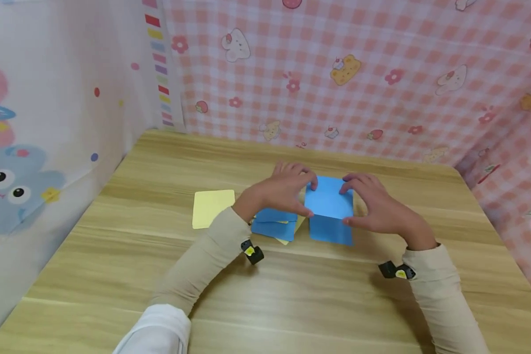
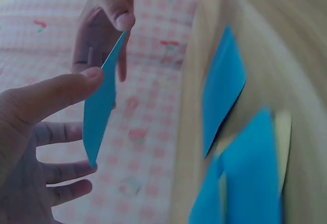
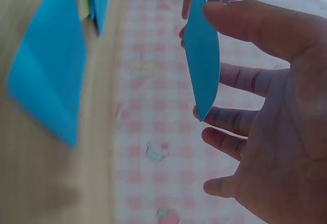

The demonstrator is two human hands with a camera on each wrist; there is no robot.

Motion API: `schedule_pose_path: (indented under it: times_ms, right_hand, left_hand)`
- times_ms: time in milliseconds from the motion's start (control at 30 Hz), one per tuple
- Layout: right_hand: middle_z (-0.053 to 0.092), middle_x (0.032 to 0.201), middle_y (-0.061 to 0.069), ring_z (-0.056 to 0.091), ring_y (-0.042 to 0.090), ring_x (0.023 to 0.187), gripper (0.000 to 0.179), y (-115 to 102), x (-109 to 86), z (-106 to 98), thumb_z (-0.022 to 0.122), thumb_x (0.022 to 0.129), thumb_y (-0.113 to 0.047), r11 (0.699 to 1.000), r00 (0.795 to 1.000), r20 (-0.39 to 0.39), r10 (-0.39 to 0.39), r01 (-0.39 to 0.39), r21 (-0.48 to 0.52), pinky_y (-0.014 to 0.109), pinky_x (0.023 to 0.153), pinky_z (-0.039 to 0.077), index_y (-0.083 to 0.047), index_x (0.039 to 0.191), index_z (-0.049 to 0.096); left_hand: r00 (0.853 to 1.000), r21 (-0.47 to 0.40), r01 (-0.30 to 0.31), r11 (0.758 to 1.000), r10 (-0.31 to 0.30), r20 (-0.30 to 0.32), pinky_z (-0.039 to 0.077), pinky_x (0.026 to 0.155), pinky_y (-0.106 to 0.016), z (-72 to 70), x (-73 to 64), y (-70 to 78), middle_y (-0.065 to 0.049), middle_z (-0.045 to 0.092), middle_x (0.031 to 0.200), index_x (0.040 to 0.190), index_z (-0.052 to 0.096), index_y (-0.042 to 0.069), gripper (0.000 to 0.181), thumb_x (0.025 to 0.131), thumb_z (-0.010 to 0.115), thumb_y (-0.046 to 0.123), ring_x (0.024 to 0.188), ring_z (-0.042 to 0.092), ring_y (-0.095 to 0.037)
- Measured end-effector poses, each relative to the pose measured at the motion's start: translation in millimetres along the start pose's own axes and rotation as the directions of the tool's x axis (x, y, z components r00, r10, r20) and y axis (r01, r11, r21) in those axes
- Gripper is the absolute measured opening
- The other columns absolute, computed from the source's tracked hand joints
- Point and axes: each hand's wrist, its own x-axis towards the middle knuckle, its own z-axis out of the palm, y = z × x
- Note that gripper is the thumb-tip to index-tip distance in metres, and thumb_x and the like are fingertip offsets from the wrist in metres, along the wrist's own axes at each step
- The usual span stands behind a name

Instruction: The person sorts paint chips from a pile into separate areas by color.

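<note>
A blue card (image 1: 329,197) is held above the table between both hands, its face tilted up in the head view. My left hand (image 1: 285,191) pinches its left edge and my right hand (image 1: 376,206) its right edge, thumbs on the near side. Both wrist views show the raised card (image 2: 101,112) nearly edge-on, apart from the table. Beneath it lies another blue card (image 1: 331,231), partly covered in the head view. Left of that, a loose pile of blue cards (image 1: 274,230) and yellow ones sits under my left wrist, partly hidden.
A yellow card (image 1: 213,206) lies at the left, beside my left forearm. The wooden table (image 1: 292,300) reaches back to a pink checked cloth (image 1: 318,98). A white patterned cloth (image 1: 71,98) hangs along the left side.
</note>
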Motion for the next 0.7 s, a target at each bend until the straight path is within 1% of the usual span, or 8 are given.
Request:
schedule_pose_path:
  times_ms: [100,167,267,367,433,567,633,700]
  right_hand:
    - [0.037,0.149,0.023,0.024,0.047,0.139,0.049,11,-11.3,3,0.082,0.085,-0.020,1.000,1.000,0.010,0.015,-0.015,-0.003,0.069,0.107,0.020,-0.011,0.122,0.052]
    - [0.038,0.148,0.024,0.024,0.048,0.138,0.049,20,-15.6,10,0.083,0.084,-0.020,1.000,1.000,0.024,0.018,-0.018,-0.008,0.069,0.108,0.018,-0.012,0.122,0.053]
    - [0.041,0.147,0.024,0.025,0.049,0.138,0.050,33,-17.9,24,0.085,0.083,-0.023,0.999,0.997,0.066,0.029,-0.028,-0.021,0.069,0.109,0.016,-0.014,0.121,0.055]
    - [0.044,0.147,0.021,0.028,0.047,0.137,0.050,41,-17.5,36,0.085,0.082,-0.026,0.999,0.993,0.108,0.049,-0.046,-0.025,0.067,0.109,0.019,-0.016,0.121,0.056]
    - [0.045,0.147,0.020,0.029,0.045,0.137,0.050,44,-17.3,42,0.085,0.082,-0.027,0.998,0.989,0.132,0.059,-0.057,-0.022,0.065,0.109,0.021,-0.016,0.122,0.058]
    - [0.044,0.148,0.020,0.031,0.046,0.138,0.049,43,-17.8,46,0.084,0.084,-0.028,0.999,0.986,0.155,0.052,-0.050,-0.020,0.065,0.110,0.020,-0.015,0.124,0.059]
    - [0.043,0.148,0.021,0.031,0.046,0.138,0.049,42,-18.0,45,0.084,0.084,-0.028,0.999,0.986,0.158,0.046,-0.043,-0.020,0.066,0.110,0.019,-0.014,0.124,0.059]
    - [0.042,0.149,0.023,0.029,0.047,0.139,0.049,39,-18.4,41,0.084,0.085,-0.028,0.999,0.987,0.153,0.045,-0.043,-0.021,0.067,0.111,0.018,-0.013,0.124,0.058]
  left_hand:
    - [0.999,0.004,-0.001,1.000,0.001,0.037,0.005,0.117,-0.062,13.2,14.0,5.6,-0.006,0.041,0.148,0.124,0.052,0.023,0.056,0.084,0.078,0.052,0.142,0.029,-0.030]
    - [0.997,0.020,0.006,1.000,-0.008,0.072,0.004,0.118,-0.064,24.9,21.1,5.7,-0.006,0.041,0.147,0.125,0.051,0.024,0.057,0.084,0.077,0.054,0.142,0.030,-0.030]
    - [0.991,0.032,0.029,0.999,-0.033,0.133,0.003,0.117,-0.065,41.0,27.3,3.7,-0.006,0.040,0.147,0.124,0.050,0.026,0.056,0.085,0.076,0.055,0.140,0.030,-0.029]
    - [0.981,0.043,0.050,0.998,-0.057,0.185,0.004,0.117,-0.065,53.1,30.6,1.6,-0.006,0.041,0.145,0.123,0.051,0.027,0.054,0.085,0.075,0.057,0.137,0.031,-0.028]
    - [0.973,0.047,0.066,0.997,-0.075,0.217,0.003,0.117,-0.065,58.0,31.6,1.0,-0.006,0.041,0.144,0.122,0.051,0.026,0.053,0.085,0.075,0.057,0.137,0.031,-0.028]
    - [0.964,0.055,0.089,0.994,-0.100,0.248,0.003,0.116,-0.066,62.3,31.6,1.4,-0.005,0.039,0.145,0.118,0.054,0.026,0.049,0.086,0.074,0.057,0.137,0.030,-0.027]
    - [0.963,0.053,0.091,0.994,-0.102,0.250,0.003,0.117,-0.066,62.1,30.8,1.9,-0.005,0.038,0.147,0.117,0.054,0.026,0.048,0.086,0.074,0.057,0.139,0.028,-0.028]
    - [0.967,0.049,0.085,0.995,-0.094,0.238,0.002,0.117,-0.066,57.2,29.0,3.3,-0.006,0.036,0.151,0.119,0.055,0.026,0.049,0.086,0.073,0.057,0.143,0.026,-0.028]
